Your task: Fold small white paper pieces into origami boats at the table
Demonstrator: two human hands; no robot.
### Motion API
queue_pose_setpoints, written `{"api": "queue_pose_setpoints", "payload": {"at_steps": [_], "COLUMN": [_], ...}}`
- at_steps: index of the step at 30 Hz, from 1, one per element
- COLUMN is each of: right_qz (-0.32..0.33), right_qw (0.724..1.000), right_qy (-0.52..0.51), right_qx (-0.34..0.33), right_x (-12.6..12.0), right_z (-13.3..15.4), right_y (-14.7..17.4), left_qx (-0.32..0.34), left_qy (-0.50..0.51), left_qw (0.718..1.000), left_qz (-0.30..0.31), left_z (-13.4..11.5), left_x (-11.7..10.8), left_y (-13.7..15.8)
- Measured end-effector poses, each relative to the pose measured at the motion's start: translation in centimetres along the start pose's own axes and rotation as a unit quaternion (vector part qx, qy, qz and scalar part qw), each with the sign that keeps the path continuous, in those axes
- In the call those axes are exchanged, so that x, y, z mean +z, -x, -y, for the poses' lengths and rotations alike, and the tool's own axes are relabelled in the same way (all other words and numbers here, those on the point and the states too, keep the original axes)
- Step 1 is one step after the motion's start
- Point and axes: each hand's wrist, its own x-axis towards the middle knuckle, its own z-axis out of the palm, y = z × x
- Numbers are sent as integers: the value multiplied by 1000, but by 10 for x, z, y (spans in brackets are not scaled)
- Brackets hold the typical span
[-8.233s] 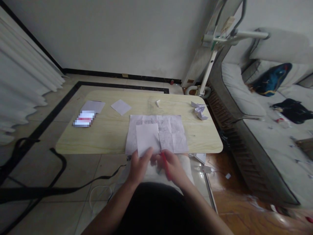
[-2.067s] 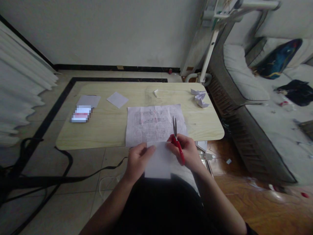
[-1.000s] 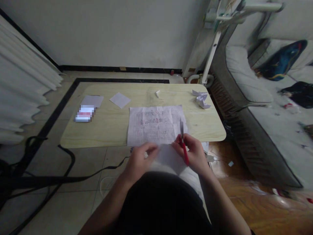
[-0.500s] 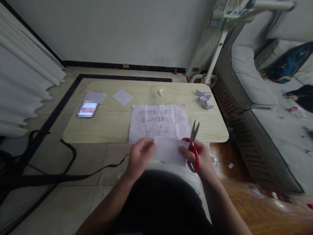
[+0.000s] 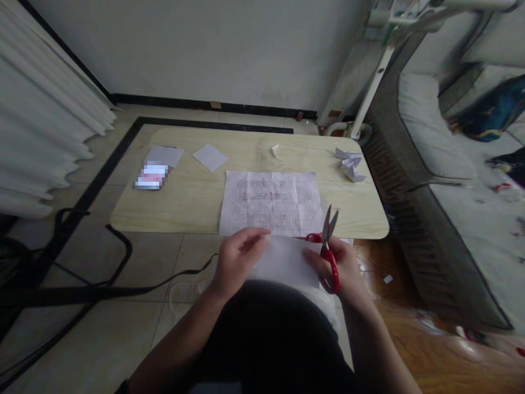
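Observation:
A small white sheet of paper is stretched between my two hands, just off the table's near edge. My left hand pinches its left side between thumb and fingers. My right hand grips its right side with the thumb, and also has red-handled scissors hooked on it, blades slightly apart and pointing away from me. Beyond the hands, a large creased printed sheet lies flat at the table's near edge.
On the pale wooden table are a square paper, a phone beside more paper, a small white scrap and folded paper pieces. A grey sofa stands at the right, a white curtain at the left.
The camera view has shifted slightly, so the table appears a little farther right. My left fingers have moved slightly along the paper's top left corner; both hands still hold it.

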Motion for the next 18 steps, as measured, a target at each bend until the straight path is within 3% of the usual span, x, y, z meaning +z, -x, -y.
{"api": "queue_pose_setpoints", "payload": {"at_steps": [14,18], "right_qz": [21,34], "right_qw": [999,999], "right_qy": [23,12], "right_qx": [17,24], "right_x": [-8,-11], "right_z": [-2,-2], "right_y": [1,-1], "left_qx": [-13,-13], "left_qy": [-24,-36], "left_qw": [995,988], "left_qz": [94,147], "left_z": [-1,1], "left_x": [-13,-18], "left_y": [-6,-6]}}
